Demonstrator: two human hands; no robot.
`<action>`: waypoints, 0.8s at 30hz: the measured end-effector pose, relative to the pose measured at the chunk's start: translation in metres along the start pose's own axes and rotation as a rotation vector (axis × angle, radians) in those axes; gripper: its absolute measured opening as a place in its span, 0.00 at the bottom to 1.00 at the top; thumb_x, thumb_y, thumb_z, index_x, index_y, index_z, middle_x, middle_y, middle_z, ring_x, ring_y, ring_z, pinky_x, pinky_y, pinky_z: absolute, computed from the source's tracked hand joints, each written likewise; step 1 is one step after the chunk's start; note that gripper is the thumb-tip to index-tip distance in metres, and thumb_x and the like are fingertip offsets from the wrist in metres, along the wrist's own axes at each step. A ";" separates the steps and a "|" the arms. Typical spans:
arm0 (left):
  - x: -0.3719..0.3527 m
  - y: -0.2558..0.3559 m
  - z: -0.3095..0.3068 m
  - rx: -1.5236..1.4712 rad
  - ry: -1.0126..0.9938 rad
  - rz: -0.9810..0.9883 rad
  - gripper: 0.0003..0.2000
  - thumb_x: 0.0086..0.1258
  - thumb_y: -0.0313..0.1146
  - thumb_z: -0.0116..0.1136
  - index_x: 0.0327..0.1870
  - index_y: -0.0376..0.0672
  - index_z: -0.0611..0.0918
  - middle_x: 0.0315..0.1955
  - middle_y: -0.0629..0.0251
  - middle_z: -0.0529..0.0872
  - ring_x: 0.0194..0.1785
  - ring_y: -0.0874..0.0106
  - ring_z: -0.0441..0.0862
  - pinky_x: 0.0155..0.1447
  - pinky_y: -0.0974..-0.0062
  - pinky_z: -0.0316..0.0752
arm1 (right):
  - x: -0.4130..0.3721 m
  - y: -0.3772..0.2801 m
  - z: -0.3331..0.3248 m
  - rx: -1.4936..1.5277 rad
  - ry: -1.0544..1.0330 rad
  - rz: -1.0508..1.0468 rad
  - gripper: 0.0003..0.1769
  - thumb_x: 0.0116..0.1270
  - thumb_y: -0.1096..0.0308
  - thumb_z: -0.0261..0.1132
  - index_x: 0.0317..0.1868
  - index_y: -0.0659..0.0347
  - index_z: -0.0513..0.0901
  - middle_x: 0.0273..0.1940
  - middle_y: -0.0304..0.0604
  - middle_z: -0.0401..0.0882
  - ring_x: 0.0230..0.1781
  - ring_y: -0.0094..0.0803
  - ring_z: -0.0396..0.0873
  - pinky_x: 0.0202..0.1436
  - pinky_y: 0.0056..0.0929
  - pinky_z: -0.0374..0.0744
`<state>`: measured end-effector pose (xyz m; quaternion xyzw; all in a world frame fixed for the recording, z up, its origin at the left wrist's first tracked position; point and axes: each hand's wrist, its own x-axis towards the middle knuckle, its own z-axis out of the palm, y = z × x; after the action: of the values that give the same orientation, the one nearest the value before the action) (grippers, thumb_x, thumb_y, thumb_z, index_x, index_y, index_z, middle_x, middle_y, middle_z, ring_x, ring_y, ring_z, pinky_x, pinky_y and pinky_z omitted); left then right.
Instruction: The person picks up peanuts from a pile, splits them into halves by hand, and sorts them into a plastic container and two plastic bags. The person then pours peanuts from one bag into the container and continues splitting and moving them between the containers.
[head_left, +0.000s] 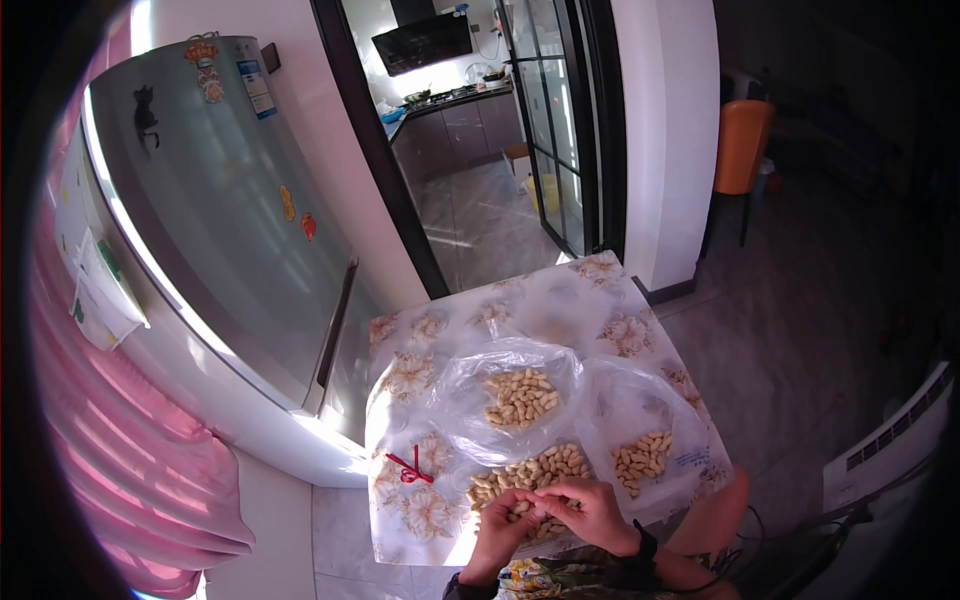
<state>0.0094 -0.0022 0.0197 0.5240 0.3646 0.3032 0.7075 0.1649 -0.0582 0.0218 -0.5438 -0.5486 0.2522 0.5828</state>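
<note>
Pinching peanut (pixel 523 508) (left hand (pixel 498 537), right hand (pixel 597 513))

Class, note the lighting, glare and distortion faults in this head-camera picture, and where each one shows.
Head view: fisheye bows the fridge and doorway; black vignette rims the frame; glare whitens the near left edge of the table and the bags; the right-hand room lies in shadow; the peanuts look soft.

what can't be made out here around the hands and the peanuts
Head view: what the left hand and right hand pinch between them; their own fingers cover it.
Head view: the near part of the peanuts; the hands hide it.
Head view: the blue print on the right bag; too small to read.
Head view: the near edge of the table; the arms and the picture's bottom edge cut it off.
</note>
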 end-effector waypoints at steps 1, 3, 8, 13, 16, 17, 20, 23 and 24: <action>0.001 -0.003 -0.001 0.029 -0.020 0.030 0.08 0.71 0.29 0.65 0.46 0.38 0.82 0.31 0.74 0.84 0.31 0.87 0.76 0.35 0.88 0.70 | 0.000 0.000 0.000 0.004 0.006 -0.009 0.09 0.63 0.70 0.73 0.41 0.64 0.87 0.33 0.44 0.87 0.31 0.28 0.86 0.34 0.25 0.80; 0.001 -0.004 -0.002 0.059 -0.041 0.059 0.08 0.71 0.30 0.65 0.45 0.38 0.82 0.32 0.74 0.84 0.32 0.86 0.76 0.36 0.88 0.70 | 0.001 0.000 -0.001 -0.012 -0.008 -0.012 0.09 0.64 0.70 0.73 0.42 0.64 0.87 0.33 0.45 0.87 0.32 0.29 0.87 0.34 0.25 0.81; 0.000 -0.008 -0.008 -0.036 -0.015 -0.039 0.09 0.76 0.34 0.59 0.48 0.38 0.81 0.32 0.75 0.83 0.35 0.87 0.74 0.39 0.86 0.70 | 0.000 -0.004 -0.001 0.002 -0.029 0.014 0.11 0.64 0.71 0.72 0.46 0.63 0.86 0.36 0.45 0.87 0.34 0.30 0.87 0.37 0.26 0.81; 0.001 -0.009 -0.007 -0.032 -0.022 -0.005 0.10 0.78 0.37 0.55 0.47 0.38 0.79 0.27 0.75 0.78 0.27 0.85 0.69 0.30 0.87 0.61 | 0.000 -0.002 -0.003 -0.001 -0.086 -0.026 0.12 0.67 0.69 0.70 0.48 0.63 0.83 0.38 0.46 0.86 0.34 0.33 0.87 0.38 0.28 0.82; 0.000 -0.010 -0.008 -0.069 -0.031 -0.017 0.09 0.78 0.36 0.55 0.46 0.39 0.80 0.27 0.77 0.77 0.28 0.87 0.67 0.32 0.87 0.61 | -0.001 0.000 -0.002 -0.007 -0.086 -0.031 0.11 0.67 0.69 0.70 0.47 0.63 0.83 0.38 0.45 0.86 0.34 0.33 0.87 0.37 0.27 0.82; 0.000 -0.010 -0.009 -0.096 -0.036 -0.029 0.08 0.78 0.34 0.55 0.47 0.39 0.80 0.28 0.79 0.78 0.30 0.88 0.67 0.34 0.88 0.61 | -0.001 0.001 -0.002 -0.007 -0.086 -0.031 0.11 0.67 0.69 0.70 0.47 0.63 0.83 0.38 0.45 0.86 0.34 0.33 0.87 0.37 0.27 0.82; 0.002 -0.016 -0.013 -0.139 -0.072 -0.024 0.08 0.79 0.35 0.55 0.46 0.40 0.80 0.29 0.79 0.77 0.30 0.88 0.67 0.34 0.88 0.61 | -0.001 0.002 -0.002 -0.022 -0.089 -0.039 0.09 0.66 0.68 0.71 0.43 0.63 0.83 0.35 0.44 0.85 0.32 0.33 0.86 0.35 0.28 0.81; 0.001 -0.013 -0.010 -0.130 -0.064 -0.019 0.08 0.79 0.35 0.55 0.46 0.40 0.79 0.29 0.78 0.78 0.30 0.88 0.68 0.35 0.88 0.62 | 0.000 0.001 -0.002 -0.044 -0.073 -0.059 0.10 0.65 0.66 0.73 0.38 0.62 0.82 0.32 0.43 0.84 0.29 0.33 0.83 0.31 0.28 0.79; 0.001 -0.014 -0.010 -0.130 -0.064 -0.019 0.08 0.79 0.35 0.55 0.46 0.40 0.79 0.29 0.78 0.78 0.30 0.88 0.68 0.35 0.88 0.62 | 0.000 0.001 -0.002 -0.049 -0.071 -0.044 0.11 0.64 0.64 0.73 0.37 0.62 0.83 0.30 0.43 0.83 0.28 0.33 0.82 0.30 0.28 0.78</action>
<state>0.0025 0.0001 0.0047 0.4829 0.3264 0.3024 0.7542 0.1670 -0.0589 0.0213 -0.5364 -0.5866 0.2449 0.5552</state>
